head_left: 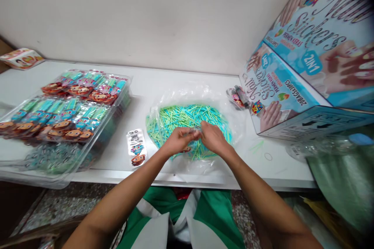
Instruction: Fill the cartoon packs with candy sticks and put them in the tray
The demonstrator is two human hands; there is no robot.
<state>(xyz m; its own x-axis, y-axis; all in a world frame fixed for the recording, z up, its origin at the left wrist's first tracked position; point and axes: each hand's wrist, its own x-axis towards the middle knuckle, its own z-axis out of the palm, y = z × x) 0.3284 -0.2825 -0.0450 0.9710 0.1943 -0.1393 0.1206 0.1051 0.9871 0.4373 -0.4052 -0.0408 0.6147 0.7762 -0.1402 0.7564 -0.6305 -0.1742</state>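
My left hand (183,139) and my right hand (212,136) meet over a clear plastic bag (201,92) full of thin green and blue sticks (189,114). Fingers of both hands are closed in a pinch on a small clear packet (186,149), whose printed cartoon face shows just below my left hand. The rest of that packet is mostly hidden by my fingers. Left of the bag lies a flat cartoon-doll card (136,148).
At left, a clear plastic tray (117,113) holds rows of filled doll packets (73,120). Large blue Nail Stickers boxes (292,74) stand at right, with a clear bottle (318,148) lying in front. A small dark-and-pink item (237,97) lies beside the boxes. A white wall backs the table.
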